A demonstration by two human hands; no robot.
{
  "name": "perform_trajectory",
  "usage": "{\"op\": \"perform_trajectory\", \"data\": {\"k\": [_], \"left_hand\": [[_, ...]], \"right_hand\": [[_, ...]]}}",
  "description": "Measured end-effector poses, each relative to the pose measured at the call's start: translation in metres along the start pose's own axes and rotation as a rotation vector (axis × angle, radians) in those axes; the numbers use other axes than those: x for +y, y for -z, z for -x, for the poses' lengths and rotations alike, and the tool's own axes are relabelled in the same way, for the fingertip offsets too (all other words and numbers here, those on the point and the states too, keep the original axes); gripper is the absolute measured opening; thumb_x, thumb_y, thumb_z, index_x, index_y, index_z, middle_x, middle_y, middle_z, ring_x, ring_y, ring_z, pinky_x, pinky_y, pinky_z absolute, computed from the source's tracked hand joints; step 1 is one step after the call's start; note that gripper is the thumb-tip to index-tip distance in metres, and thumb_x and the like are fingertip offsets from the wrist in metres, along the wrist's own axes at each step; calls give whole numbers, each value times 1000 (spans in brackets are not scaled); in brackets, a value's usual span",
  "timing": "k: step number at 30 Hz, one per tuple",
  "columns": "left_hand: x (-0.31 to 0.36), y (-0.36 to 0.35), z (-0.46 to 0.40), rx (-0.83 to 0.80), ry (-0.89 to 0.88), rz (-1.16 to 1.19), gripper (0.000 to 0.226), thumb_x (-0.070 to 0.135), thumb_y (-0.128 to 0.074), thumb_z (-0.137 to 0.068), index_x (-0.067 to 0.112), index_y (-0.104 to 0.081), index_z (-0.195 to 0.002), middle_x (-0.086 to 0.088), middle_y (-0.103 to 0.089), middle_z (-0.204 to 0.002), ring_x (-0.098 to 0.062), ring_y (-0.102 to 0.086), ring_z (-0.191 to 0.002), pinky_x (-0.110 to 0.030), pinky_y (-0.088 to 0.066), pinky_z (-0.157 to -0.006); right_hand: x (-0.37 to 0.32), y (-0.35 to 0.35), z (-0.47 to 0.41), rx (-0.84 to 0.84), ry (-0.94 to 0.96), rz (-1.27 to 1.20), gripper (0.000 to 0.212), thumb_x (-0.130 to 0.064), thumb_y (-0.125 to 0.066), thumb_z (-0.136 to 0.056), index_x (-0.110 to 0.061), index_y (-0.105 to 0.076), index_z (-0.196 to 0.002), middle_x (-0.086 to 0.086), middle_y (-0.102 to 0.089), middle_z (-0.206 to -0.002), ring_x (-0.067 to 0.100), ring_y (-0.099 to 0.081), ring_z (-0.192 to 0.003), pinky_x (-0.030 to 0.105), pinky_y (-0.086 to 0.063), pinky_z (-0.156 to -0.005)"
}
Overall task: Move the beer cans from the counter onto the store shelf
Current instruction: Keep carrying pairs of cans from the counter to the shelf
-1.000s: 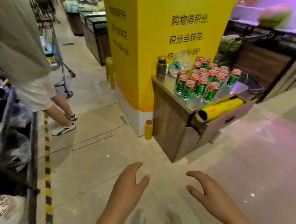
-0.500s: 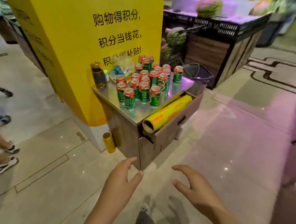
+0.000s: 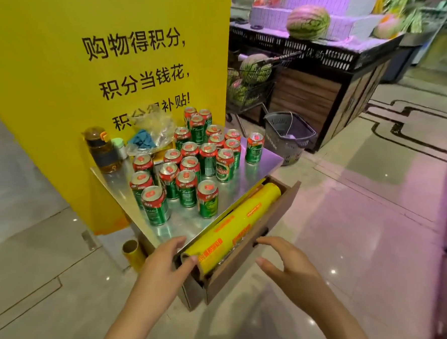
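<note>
Glossy metal beer cans [image 3: 186, 188] stand on a shiny steel counter [image 3: 256, 171] above a wood-grain drawer [image 3: 251, 251] holding glossy plastic film [image 3: 233, 226].

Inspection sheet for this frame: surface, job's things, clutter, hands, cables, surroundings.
Surface: steel counter against a yellow pillar.
Job's things: green beer cans standing upright in a cluster on the counter; none held.
Clutter: bottle and plastic bag at the back; yellow film roll in the open drawer below.
Hands: left hand and right hand both open, empty, near the counter's front.
Cables: nothing seen.
Surroundings: grey basket on the floor, watermelon on a produce stand.
</note>
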State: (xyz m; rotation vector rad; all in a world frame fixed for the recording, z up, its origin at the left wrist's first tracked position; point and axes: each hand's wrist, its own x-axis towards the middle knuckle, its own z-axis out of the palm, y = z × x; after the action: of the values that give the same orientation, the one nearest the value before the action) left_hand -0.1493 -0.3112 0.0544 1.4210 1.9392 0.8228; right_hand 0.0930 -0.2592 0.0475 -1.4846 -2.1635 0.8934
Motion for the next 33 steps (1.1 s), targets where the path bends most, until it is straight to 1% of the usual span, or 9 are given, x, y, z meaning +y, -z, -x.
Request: {"op": "perform_trajectory", "data": {"k": [3,5,11,14,17,21,25,29,33], "left_hand": [[20,-18,-33,4,-20,8,48,33,-60,-88,27,-45,-134,12,-51,-131,-3,-46,-117,-20,-38,-91],[29,-29,-53,9,-12,6,49,36,-59,-88,29,-44,-134,15,-49,-131,-2,-45,-118,-22,-39,-96],[38,-46,-108,165,160,55,48,36,-59,-88,30,-44,-134,15,-48,-132,-4,-45,-122,-26,-40,-98],[39,-50,-123,252,285,94,45,35,-60,-88,26,-47,-130,12,-51,-129,-7,-47,-119,-22,-38,-92],[38,-62,-135,333,417,141,49,31,-63,-86,18,-50,-131,7,-55,-127,-9,-50,-111,-23,-38,-90],[35,-88,-150,398,539,223,49,27,-69,-82,19,-52,-127,4,-57,-125,-12,-52,-112,-25,-38,-87],[35,-116,-167,461,610,232,69,31,-78,-72,19,-45,-132,3,-52,-129,-15,-50,-117,-27,-40,-90],[34,-131,-186,535,620,201,84,32,-81,-68,16,-38,-138,0,-45,-138,-17,-44,-126,-30,-36,-101],[33,-139,-200,595,563,223,73,30,-84,-64,24,-46,-126,5,-53,-124,-13,-50,-114,-17,-38,-86]], "right_hand": [[25,14,-31,-21,10,3,32,-36,-57,-91,-40,-50,-122,-29,-49,-122,-6,-46,-113,-1,-29,-89],[38,23,-59,-48,-4,-13,32,-34,-59,-90,-40,-51,-120,-31,-50,-116,-8,-48,-108,-1,-31,-85],[70,36,-167,-188,78,-30,35,-24,-64,-88,-24,-56,-122,-5,-61,-116,-11,-57,-87,7,-40,-75],[74,41,-222,-273,172,2,41,-28,-65,-88,-21,-54,-127,-3,-57,-126,13,-57,-108,25,-42,-92],[81,42,-272,-388,258,41,50,-32,-65,-87,-22,-48,-133,-8,-51,-131,11,-47,-124,19,-35,-95],[88,38,-320,-410,247,-76,63,-27,-72,-82,-23,-41,-137,-6,-49,-135,12,-43,-130,21,-33,-102],[90,29,-362,-421,281,-31,86,-46,-71,-77,-30,-23,-146,-6,-41,-146,16,-38,-134,38,-35,-108],[88,17,-384,-378,307,154,92,-60,-64,-76,-29,-13,-147,2,-47,-141,25,-48,-126,42,-47,-95],[88,5,-395,-358,317,230,89,-64,-59,-76,-29,-12,-144,6,-59,-123,28,-60,-108,41,-52,-81]]}}
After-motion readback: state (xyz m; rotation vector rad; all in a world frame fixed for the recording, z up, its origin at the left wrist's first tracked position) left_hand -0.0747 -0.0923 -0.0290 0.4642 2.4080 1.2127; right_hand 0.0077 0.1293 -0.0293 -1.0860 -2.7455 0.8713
